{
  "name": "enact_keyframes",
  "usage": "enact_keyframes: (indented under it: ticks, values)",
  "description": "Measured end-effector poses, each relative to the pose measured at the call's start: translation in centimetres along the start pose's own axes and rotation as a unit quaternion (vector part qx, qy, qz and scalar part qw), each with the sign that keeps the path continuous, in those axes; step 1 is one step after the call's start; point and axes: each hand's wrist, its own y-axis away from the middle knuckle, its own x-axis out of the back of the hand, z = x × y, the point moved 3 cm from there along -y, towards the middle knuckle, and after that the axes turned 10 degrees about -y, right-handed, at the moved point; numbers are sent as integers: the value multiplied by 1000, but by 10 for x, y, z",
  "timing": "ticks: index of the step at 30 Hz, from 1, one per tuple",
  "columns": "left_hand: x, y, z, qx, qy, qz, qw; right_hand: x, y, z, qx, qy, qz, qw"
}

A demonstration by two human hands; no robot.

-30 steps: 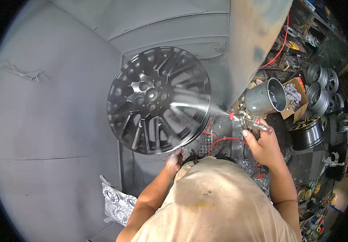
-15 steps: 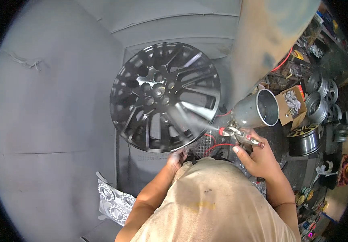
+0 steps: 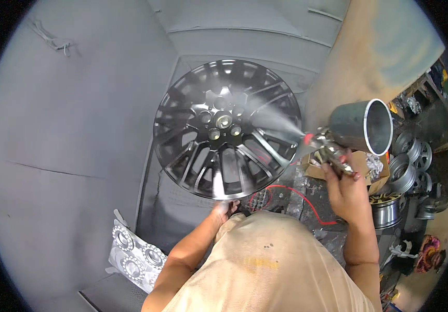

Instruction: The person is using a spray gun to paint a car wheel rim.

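Note:
A dark, glossy multi-spoke wheel rim [image 3: 225, 137] lies face up before me. My right hand [image 3: 346, 190] is closed around a metal spray gun [image 3: 329, 150] with a red nozzle ring, just right of the rim. Its large dark cup [image 3: 353, 125] with a pale lip tilts to the right. A pale mist fans from the nozzle leftward over the spokes towards the hub. Under the rim's near edge, my left hand [image 3: 225, 209] has its fingers curled; what they grip is hidden by the rim.
Grey booth walls [image 3: 78, 130] stand left and behind. A tan panel [image 3: 385, 47] rises at the far right. A red hose [image 3: 307, 202] curves across the floor. Right, there is a cardboard box [image 3: 377, 182] and several silver wheels [image 3: 402, 171]. A spattered patterned sheet [image 3: 135, 257] leans at lower left.
My right hand and the spray gun have moved farther from my body and slightly right. The mist now crosses the rim higher up, towards its hub. My left hand stays under the near edge.

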Motion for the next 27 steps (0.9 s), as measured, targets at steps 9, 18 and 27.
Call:
enact_keyframes:
  ticks: [9, 18, 27]
  values:
    - [-6, 4, 7, -4, -20, 8, 1000, 12, 30, -12, -184, -64, -208, 959]
    - [-24, 5, -7, 35, 53, -58, 996, -24, 9, -15, -32, -149, -59, 987]
    - [-104, 0, -20, 46, 8, -88, 995, 10, 109, 118, -227, -118, 137, 957]
